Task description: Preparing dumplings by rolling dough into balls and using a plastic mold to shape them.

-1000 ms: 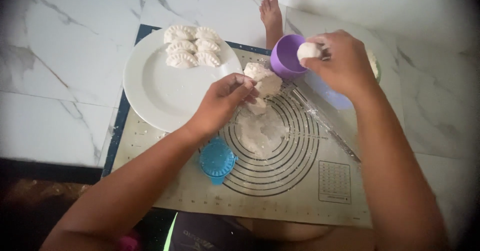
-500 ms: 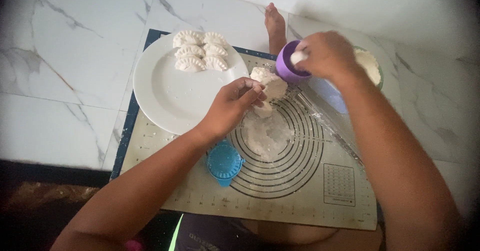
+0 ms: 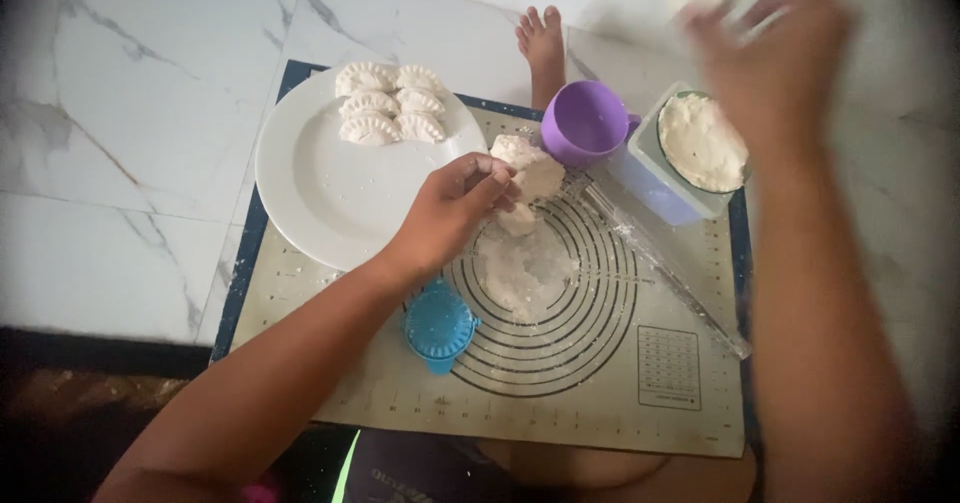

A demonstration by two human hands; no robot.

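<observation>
Landmark: silicone pastry mat (image 3: 560, 403), beige w/ dark blue border, printed concentric rings at centre, lying flat on white marble-pattern floor (image 3: 120, 143).

Materials/shapes:
- Dough lumps (image 3: 530, 168): off-white, irregular, matte; sit at upper edge of the mat's rings, just beside purple cup (image 3: 585, 123).
- Flour patch (image 3: 525, 268): white, powdery, at ring centre.
- Plate (image 3: 320, 203): round, glossy white; overlaps mat's upper-left corner. Six crimped half-moon dumplings (image 3: 385, 105) in two columns on its far rim.
- Purple cup: smooth plastic, round, mouth up, at mat's top edge.
- Dumpling press (image 3: 438, 328): blue plastic, round w/ scalloped rim, on mat below-left of rings.
- Rolling pin (image 3: 665, 263): thin, clear, flour-dusted; lies diagonally across mat's right side.
- Tub (image 3: 680, 158): pale blue, squarish, holds round white filling; at mat's upper-right corner.

Hand pose:
- Left hand (image 3: 455, 208): forearm enters from lower left, crosses mat diagonally; palm down, fingers curled closed, pinching the dough lumps at ring top edge.
- Right hand (image 3: 770, 48): raised above mat's upper-right corner, over the tub, heavily motion-blurred. Fingers appear spread; a pale blur sits at the fingertips, but whether it is gripped cannot be told.

A bare foot (image 3: 542, 43) rests on floor just beyond mat's top edge.
</observation>
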